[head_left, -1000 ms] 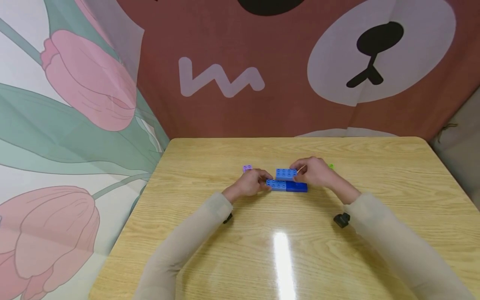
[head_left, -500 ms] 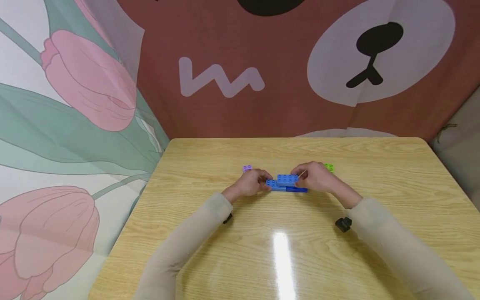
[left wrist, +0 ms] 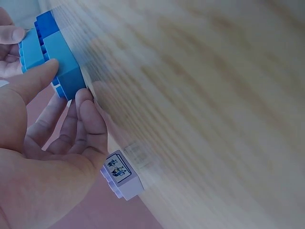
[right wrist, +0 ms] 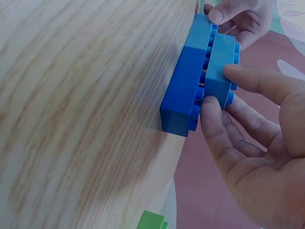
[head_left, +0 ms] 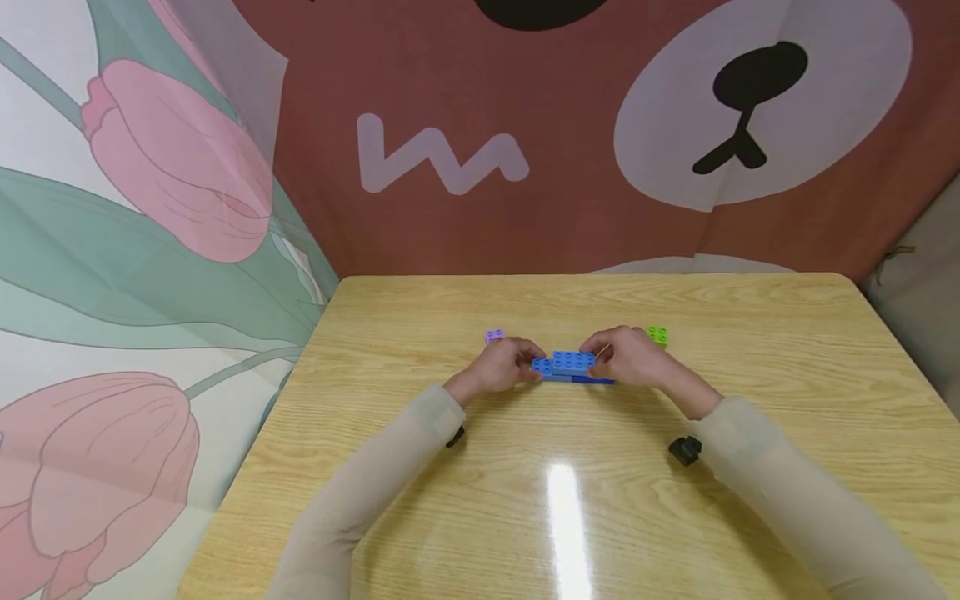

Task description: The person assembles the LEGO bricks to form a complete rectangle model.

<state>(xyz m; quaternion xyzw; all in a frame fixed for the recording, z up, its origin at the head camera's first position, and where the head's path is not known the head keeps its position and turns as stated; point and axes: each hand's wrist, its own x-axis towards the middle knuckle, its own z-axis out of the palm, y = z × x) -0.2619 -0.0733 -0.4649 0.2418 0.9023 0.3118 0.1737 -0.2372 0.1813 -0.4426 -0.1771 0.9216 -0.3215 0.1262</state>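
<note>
Table [head_left: 420,500], 1, wood-grained: lower frame of the head view. My hands, 2, mid-frame: left hand [head_left: 501,365], thumb and fingers clamped on the lower light-blue brick [head_left: 542,367]; right hand [head_left: 628,357], pinching the upper light-blue brick [head_left: 573,362]. Blue bricks, 3, frame centre: lower light-blue brick and dark-blue brick [right wrist: 181,86] end to end; upper light-blue brick over their joint, studs showing between. Small bricks, 2: green brick [head_left: 657,336], right of centre; lilac brick [head_left: 493,336], left of centre.
</note>
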